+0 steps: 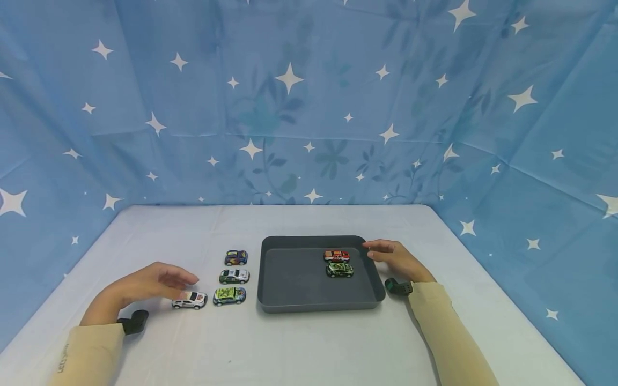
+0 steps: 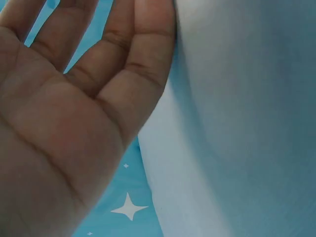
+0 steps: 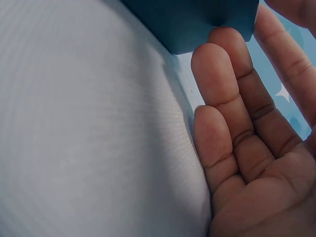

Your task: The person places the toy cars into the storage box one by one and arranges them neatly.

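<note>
My left hand (image 1: 149,284) is over a white toy car (image 1: 190,300) on the left of the table, its thumb tip right at the car's roof. In the left wrist view the fingers (image 2: 143,64) are relaxed and spread, and the car is out of sight. Beside the grey tray's (image 1: 316,307) right wall is my right hand (image 1: 398,260), loosely bent fingers at the far right corner. The right wrist view has the fingertips (image 3: 212,64) close against the tray's outer side. Inside the tray sit a red toy car (image 1: 336,256) and a green camouflage toy car (image 1: 340,269).
Between the left hand and the tray stands a column of toy cars: a dark blue one (image 1: 236,258), a white and green one (image 1: 234,276) and a yellow-green one (image 1: 229,295). A blue star-patterned curtain (image 1: 289,118) hangs behind the white table (image 1: 289,354).
</note>
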Tool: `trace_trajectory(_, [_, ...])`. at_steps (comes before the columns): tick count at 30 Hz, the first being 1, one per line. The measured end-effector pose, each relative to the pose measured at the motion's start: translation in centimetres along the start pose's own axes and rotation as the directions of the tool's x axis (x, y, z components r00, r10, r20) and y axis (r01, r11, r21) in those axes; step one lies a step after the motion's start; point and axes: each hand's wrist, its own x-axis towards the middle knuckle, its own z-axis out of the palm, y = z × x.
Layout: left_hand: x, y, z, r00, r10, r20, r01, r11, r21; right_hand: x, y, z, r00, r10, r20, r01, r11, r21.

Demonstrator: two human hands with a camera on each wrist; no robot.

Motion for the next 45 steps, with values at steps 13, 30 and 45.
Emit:
trace_trajectory(13, [0.62, 0.13, 0.56, 1.000, -0.011, -0.018, 0.012, 0.998, 0.064, 0.09, 0.05, 0.05, 1.000, -0.001, 0.004, 0.001, 1.000, 0.023])
trace_trajectory(30, [0.79, -0.06, 0.78, 0.999, -0.041, -0.021, 0.041, 0.998, 0.040, 0.14, 0.00, 0.10, 1.000, -0.003, 0.006, 0.002, 1.000, 0.025])
trace_trajectory(45, [0.71, 0.14, 0.78, 0.999, 0.027, -0.018, -0.027, 1.000, 0.015, 0.10, -0.01, 0.12, 1.000, 0.005, 0.001, -0.005, 1.000, 0.015])
